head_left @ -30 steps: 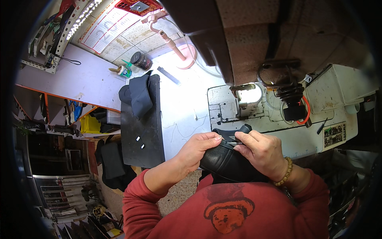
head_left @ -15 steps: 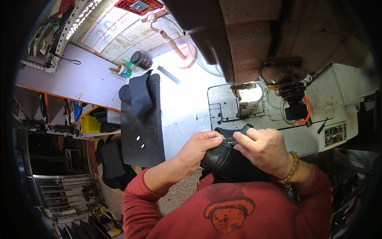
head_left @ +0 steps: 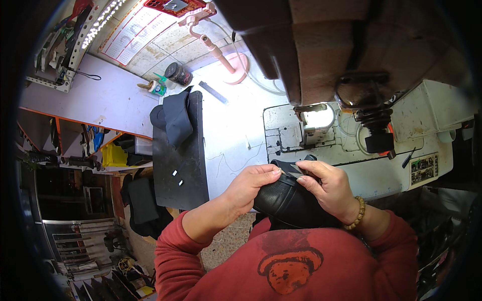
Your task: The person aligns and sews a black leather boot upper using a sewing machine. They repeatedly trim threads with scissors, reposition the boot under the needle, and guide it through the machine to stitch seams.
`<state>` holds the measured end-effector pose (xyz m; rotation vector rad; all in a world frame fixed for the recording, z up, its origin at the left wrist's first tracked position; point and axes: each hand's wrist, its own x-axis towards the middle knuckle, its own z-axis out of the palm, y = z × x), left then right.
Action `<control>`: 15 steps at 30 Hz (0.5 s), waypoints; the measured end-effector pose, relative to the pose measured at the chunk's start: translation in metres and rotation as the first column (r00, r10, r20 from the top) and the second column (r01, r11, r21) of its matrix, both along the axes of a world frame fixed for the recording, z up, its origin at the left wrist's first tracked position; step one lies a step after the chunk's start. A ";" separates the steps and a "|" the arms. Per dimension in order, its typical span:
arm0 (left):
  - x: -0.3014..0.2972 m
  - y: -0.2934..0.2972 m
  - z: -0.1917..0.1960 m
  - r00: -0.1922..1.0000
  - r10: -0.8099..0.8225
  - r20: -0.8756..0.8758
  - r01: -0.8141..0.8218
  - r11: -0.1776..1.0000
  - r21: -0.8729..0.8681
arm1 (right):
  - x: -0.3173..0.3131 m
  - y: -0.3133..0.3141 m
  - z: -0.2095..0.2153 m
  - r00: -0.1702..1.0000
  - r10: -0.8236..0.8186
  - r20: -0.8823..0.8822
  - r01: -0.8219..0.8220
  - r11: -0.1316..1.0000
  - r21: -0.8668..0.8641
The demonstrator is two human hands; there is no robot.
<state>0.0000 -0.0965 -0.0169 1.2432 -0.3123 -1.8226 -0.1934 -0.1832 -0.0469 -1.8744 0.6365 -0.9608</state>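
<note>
A black leather piece [head_left: 276, 200] with stitched seams, its exact kind unclear, rests against my lap at the table's front edge. My left hand [head_left: 246, 188] is closed, thumb and forefinger pinching its upper edge. On the other side my right hand [head_left: 331, 190] has thumb and forefinger around a thin, pale grey pointed thing [head_left: 295, 170] at that edge. Whether this is a blade or a flap of material I cannot tell. A beaded bracelet [head_left: 359, 213] circles my right wrist.
A sewing machine head [head_left: 321, 45] looms overhead at the right, above its bed plate [head_left: 281, 130]. At left lies a black board [head_left: 175, 180] with dark cut pieces [head_left: 175, 118]. A pink stand [head_left: 235, 70], jar [head_left: 175, 74] and ruler-like strip [head_left: 213, 93] are farther back.
My right hand has shifted slightly, its fingers less bunched. The grey thing between my hands now shows as a wider pointed shape. My left hand keeps its pinch.
</note>
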 end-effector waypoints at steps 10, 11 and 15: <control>0.000 0.001 0.001 1.000 0.008 0.010 -0.008 1.000 -0.001 | -0.015 -0.004 0.021 0.952 -0.014 -0.307 -0.092 0.940 -0.329; 0.000 0.001 0.001 1.000 0.007 0.013 -0.007 1.000 -0.005 | -0.014 -0.005 0.022 0.950 -0.019 -0.313 -0.095 0.933 -0.347; 0.000 0.002 0.000 1.000 0.010 0.006 -0.010 1.000 -0.006 | -0.014 -0.006 0.027 0.936 -0.034 -0.351 -0.117 0.909 -0.400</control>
